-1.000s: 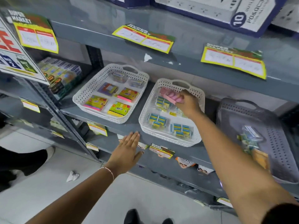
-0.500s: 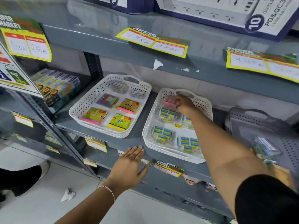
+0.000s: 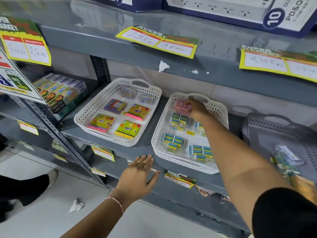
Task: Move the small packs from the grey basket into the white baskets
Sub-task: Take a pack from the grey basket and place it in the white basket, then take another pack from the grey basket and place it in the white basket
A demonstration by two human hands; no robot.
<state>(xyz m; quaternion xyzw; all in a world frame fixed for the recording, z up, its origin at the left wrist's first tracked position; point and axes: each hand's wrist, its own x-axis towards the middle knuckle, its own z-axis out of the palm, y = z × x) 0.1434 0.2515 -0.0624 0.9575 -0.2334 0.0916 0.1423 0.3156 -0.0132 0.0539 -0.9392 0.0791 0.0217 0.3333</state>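
While the left hand [image 3: 137, 176] rests flat, fingers spread, on the front edge of the grey shelf [image 3: 149, 121], the right hand [image 3: 195, 109] reaches into the far end of the right white basket [image 3: 159, 134]. Its fingers close around a pink pack [image 3: 182, 107] (the pack sticks out to the left of the fingers), low over the blue packs [image 3: 173, 143]. The grey basket [image 3: 274, 127] stands to the right.

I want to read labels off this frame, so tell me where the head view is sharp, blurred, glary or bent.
Head view: price tags and both white baskets are sharp; the grey basket and the packs in it at the right edge are smeared; the glossy top shelf shows soft reflections; shelf lines bow from the wide lens; the pink pack in the right hand is slightly soft.
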